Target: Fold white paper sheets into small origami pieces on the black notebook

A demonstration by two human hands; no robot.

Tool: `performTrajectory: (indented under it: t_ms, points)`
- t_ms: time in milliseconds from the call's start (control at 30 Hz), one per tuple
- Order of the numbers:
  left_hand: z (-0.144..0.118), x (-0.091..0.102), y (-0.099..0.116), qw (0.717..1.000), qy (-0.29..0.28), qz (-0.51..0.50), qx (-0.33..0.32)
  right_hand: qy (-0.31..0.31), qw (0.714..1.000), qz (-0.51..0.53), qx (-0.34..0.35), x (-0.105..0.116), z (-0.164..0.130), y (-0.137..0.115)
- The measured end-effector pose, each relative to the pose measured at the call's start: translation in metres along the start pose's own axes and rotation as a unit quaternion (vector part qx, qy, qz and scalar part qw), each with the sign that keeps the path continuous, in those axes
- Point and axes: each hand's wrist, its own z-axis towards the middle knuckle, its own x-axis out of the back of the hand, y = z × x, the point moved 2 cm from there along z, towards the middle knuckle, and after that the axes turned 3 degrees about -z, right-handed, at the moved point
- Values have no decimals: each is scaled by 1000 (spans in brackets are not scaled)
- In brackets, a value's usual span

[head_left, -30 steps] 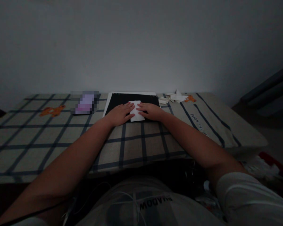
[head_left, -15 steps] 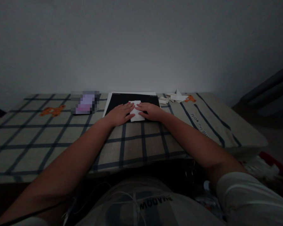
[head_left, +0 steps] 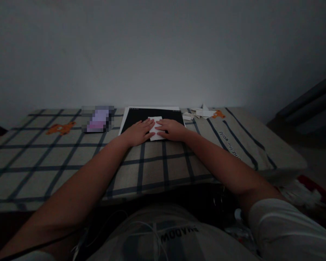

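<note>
The left hand (head_left: 138,132) lies flat, fingers spread, on the small white folded paper (head_left: 155,127), which rests on the black rectangular mat (head_left: 141,115). The right hand (head_left: 172,129) presses flat likewise. Against half a second ago, both hands have barely shifted.

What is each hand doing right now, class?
Left hand: open, flat, pressing on the white paper.
Right hand: open, flat, pressing on the same paper.
</note>
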Motion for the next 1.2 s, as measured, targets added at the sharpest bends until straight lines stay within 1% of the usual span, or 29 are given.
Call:
performTrajectory:
  t_ms: [300,467,667,967,1200]
  points:
    - [0,-1,-1,1000,1,4,-7,49,999,4,24,6,-2,-7]
    - [1,-2,-2,1000,9,-1,-18,36,999,22,27,3,0,-6]
    - [2,-3,-3,1000,9,-13,-17,39,998,40,40,1,0,-6]
    - [0,-2,-2,1000,8,-19,-12,9,999,46,20,5,0,-9]
    - [-1,-1,-1,999,17,-35,-12,16,998,65,19,1,0,-5]
